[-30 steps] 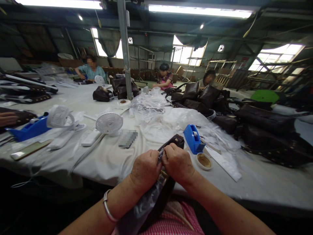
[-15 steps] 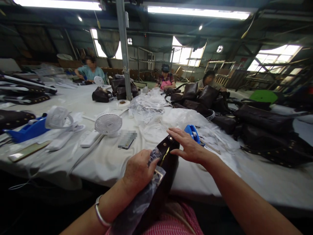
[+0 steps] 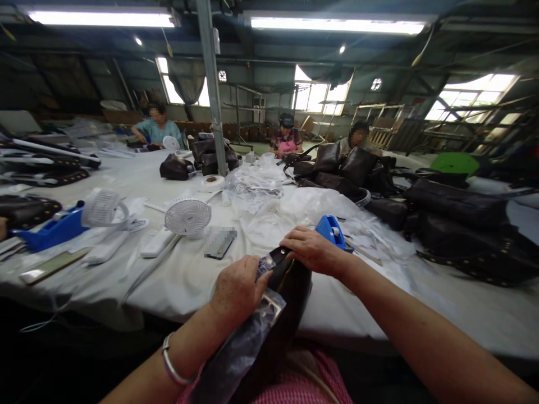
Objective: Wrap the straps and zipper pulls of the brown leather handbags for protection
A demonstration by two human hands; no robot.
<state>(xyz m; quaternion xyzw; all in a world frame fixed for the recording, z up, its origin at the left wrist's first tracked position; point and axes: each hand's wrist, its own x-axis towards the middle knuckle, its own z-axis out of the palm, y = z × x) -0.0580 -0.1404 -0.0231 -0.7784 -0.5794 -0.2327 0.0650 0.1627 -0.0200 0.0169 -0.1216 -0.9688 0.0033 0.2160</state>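
A dark brown leather bag (image 3: pixel 298 292) with a gold zip leans upright on my lap against the table edge. My left hand (image 3: pixel 239 287) is closed on its near-left side, thumb pressing on a plastic-covered strip. Clear plastic film (image 3: pixel 242 350) hangs below that hand, over a square metal buckle (image 3: pixel 274 306). My right hand (image 3: pixel 312 250) is wrapped over the bag's top end, fingers closed beside a metal snap (image 3: pixel 283 251). The palm side of the right hand is hidden.
A blue tape dispenser (image 3: pixel 330 230) stands just beyond my right hand. Fans (image 3: pixel 187 216), a phone (image 3: pixel 219 244) and another blue dispenser (image 3: pixel 54 227) lie left. Dark bags (image 3: pixel 458 207) are piled right, clear plastic sheets (image 3: pixel 261 179) in the middle. Several people sit across the table.
My right hand has moved slightly left and down, its fingers folding from spread to closed over the bag's top end. My left hand keeps its grip.
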